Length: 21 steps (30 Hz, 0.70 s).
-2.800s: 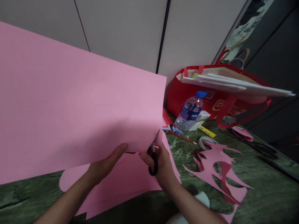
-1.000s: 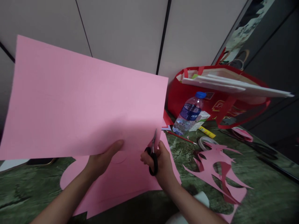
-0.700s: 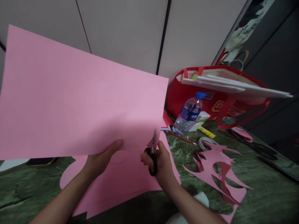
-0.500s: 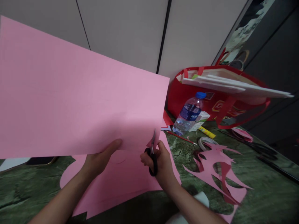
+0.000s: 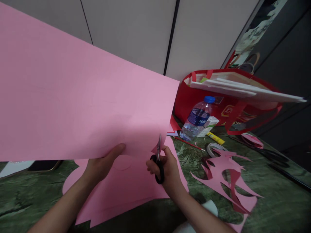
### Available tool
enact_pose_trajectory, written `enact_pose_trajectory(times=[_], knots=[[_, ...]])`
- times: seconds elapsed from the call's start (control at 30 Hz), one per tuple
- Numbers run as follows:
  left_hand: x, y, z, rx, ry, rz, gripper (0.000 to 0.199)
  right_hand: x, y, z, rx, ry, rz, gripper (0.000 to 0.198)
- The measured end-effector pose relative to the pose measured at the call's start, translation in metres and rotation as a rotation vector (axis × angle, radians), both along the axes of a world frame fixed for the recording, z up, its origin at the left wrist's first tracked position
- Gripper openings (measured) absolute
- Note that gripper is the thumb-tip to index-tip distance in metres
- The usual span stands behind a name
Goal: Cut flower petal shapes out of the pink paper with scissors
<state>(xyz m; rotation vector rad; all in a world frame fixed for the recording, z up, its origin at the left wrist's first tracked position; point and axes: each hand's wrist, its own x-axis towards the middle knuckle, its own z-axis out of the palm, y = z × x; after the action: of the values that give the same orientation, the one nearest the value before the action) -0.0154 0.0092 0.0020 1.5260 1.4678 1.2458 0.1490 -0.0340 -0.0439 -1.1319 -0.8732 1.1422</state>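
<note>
My left hand (image 5: 104, 161) grips the lower edge of a large pink paper sheet (image 5: 80, 97), its thumb lying on the front face. The sheet stands tilted up and runs off the left side of the view. In my right hand (image 5: 168, 166) is a pair of scissors (image 5: 159, 165) with black handles. Their blades point upward at the sheet's lower right corner, where a small cut flap shows. Below lie more pink sheets (image 5: 121, 191), one with a curved outline on it, and a rounded pink piece sticks out at their left.
Pink paper offcuts (image 5: 233, 184) lie at the right beside a tape roll (image 5: 216, 149). Behind are a water bottle (image 5: 196, 118), a yellow tube (image 5: 215, 138), a red pencil (image 5: 189, 143) and a red bag (image 5: 206, 97). A phone (image 5: 45, 165) rests at the left.
The left part of the large pink sheet has risen slightly and shifted, its top left corner now out of view. Both hands and the scissors stay almost in place.
</note>
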Motion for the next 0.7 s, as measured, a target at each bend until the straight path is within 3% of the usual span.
enact_pose_trajectory(times=[0.17,0.43,0.7], knots=[[0.001,0.0,0.0,0.027,-0.071,0.013,0.025,-0.002,0.0,0.004,-0.045,0.04,-0.008,0.046],[-0.003,-0.001,0.006,-0.038,0.07,0.033,0.028,0.0,-0.001,0.007,0.005,0.09,0.071,0.055],[-0.005,-0.001,0.002,0.036,0.098,-0.005,0.023,0.005,-0.001,0.012,0.032,0.077,0.11,0.048]])
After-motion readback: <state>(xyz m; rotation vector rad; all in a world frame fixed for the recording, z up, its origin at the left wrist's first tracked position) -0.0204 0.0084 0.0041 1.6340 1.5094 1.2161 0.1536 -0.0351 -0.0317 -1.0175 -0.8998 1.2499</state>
